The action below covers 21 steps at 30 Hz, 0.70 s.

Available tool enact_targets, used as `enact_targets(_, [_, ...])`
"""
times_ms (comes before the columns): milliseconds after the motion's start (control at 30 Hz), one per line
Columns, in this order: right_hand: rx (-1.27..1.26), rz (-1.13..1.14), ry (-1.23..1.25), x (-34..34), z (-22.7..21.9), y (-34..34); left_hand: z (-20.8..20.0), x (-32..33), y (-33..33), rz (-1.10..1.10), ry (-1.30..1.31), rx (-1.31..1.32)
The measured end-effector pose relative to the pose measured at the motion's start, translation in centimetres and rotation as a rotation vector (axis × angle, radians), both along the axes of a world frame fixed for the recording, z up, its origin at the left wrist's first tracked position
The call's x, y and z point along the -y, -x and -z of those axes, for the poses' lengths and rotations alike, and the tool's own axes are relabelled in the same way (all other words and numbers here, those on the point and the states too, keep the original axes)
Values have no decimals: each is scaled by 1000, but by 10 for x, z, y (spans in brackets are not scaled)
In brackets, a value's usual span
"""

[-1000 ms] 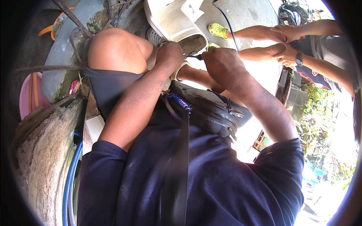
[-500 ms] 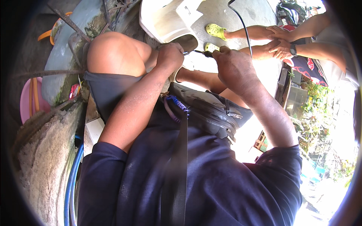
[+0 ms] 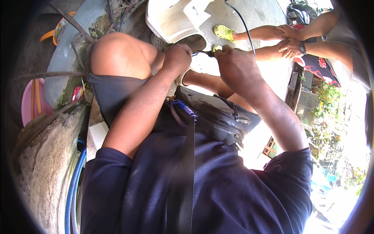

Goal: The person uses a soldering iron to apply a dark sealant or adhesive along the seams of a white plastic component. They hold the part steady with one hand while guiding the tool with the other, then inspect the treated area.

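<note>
My left hand (image 3: 177,58) is closed, fingers curled inward, above my lower legs. What it pinches is mostly hidden; a thin dark piece sticks out on its right side. Facing it, my right hand (image 3: 237,66) is wrapped round a slim black corded tool (image 3: 210,54), its narrow end pointing left toward the left hand. Most of the handle is covered by my fingers, so its exact kind does not show. A black cord (image 3: 244,25) runs up behind the right hand. Beneath both hands lies my black waist bag (image 3: 212,113) on my lap.
A white moulded plastic piece (image 3: 171,17) stands just beyond my hands. At the right sits another person, hands (image 3: 290,48) crossed at the knees, in yellow-green clogs (image 3: 223,32). A rough stone block (image 3: 48,163), blue hose (image 3: 74,187) and pink basin (image 3: 28,103) are at left.
My right hand has shifted slightly left with the black tool, closer to the left hand. The cord has swung left. My left hand has moved only a little to the right.
</note>
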State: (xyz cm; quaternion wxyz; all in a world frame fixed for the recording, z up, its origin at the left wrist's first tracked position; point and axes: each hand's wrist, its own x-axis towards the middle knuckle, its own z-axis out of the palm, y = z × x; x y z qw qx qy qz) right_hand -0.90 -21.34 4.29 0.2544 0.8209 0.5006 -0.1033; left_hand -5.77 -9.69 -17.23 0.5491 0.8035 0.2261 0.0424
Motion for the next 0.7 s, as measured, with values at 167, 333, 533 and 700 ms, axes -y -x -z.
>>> enact_targets(167, [11,-68,54,-4,7,1,2,-1,-1,7,-4,-2])
enact_targets(333, [30,-87,110,-10,6,3,4,-1,-2,-7,25,2])
enact_targets(533, [29,-87,158,-14,3,6,5,0,-2,-18,48,23])
enact_targets(700, [-15,1,258,-20,0,10,3,-1,-2,-3,56,12])
